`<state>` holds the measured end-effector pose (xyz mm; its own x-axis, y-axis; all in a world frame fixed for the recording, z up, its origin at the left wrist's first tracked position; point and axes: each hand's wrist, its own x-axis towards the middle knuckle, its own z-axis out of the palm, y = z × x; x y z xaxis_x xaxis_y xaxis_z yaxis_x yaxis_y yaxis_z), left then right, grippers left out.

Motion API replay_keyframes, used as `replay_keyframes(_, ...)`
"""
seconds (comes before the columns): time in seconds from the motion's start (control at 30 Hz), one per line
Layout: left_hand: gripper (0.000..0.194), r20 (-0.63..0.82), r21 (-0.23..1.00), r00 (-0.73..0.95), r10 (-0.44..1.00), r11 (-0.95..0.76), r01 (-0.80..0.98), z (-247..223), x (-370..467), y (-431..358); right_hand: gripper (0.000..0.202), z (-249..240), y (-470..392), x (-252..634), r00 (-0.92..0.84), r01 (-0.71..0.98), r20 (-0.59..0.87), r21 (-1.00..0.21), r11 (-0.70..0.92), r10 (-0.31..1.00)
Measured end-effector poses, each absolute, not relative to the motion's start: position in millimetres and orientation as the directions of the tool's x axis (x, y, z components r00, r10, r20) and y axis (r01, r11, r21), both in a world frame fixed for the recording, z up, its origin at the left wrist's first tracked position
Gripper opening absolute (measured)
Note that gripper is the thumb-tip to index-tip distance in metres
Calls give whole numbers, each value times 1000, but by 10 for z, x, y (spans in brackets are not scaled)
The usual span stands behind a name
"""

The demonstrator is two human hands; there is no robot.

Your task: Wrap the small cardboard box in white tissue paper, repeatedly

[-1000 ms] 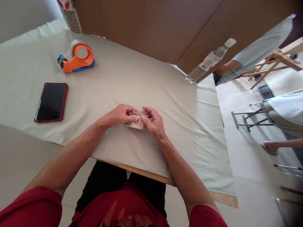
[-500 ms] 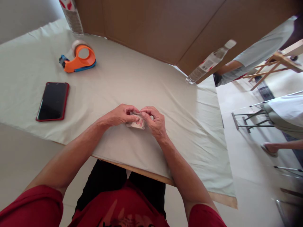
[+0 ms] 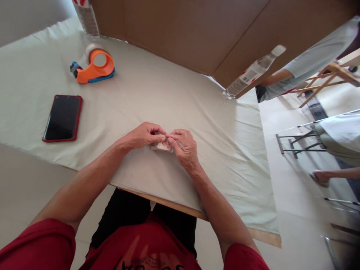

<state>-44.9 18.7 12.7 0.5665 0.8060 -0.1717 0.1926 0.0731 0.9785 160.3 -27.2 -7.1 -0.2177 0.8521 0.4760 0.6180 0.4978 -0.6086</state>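
A small whitish box or packet (image 3: 162, 148) with red print lies on the cloth near the table's front edge, mostly covered by my fingers. From its left side my left hand (image 3: 146, 135) is closed on it, thumb and forefinger pinched near its top. My right hand (image 3: 185, 147) is closed in a pinch at the packet's upper right, its fingertips meeting those of the left. What exactly lies between the right fingertips is too small to make out.
A phone (image 3: 63, 118) in a red case and an orange tape dispenser (image 3: 97, 69) lie at the left. Behind stand a cardboard panel (image 3: 180, 33) and two plastic bottles, one on the left (image 3: 87, 20), one on the right (image 3: 247, 77). Other people are at the right.
My right fingertips have moved slightly left and down to meet the left ones over the packet. Less of its printed face shows now. The view has shifted a little.
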Motion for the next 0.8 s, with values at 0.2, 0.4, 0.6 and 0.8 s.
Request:
replay_keyframes(0.2,34,-166,974,539,826,52,222,155,-442,183,25,-82,-327,1624,-314,722,518,-413,554,796)
replay_keyframes(0.4,37,-136,955,506,852,-24,297,142,-458,207,24,-150,-310,1603,-357,753,586,-280,595,728)
replay_keyframes(0.6,39,-121,938,485,866,-60,341,134,-493,231,19,-189,-269,1598,-348,766,658,-211,607,667)
replay_keyframes(0.8,42,-141,935,470,871,-39,352,163,-478,223,16,-216,-257,1587,-317,734,638,-303,608,701)
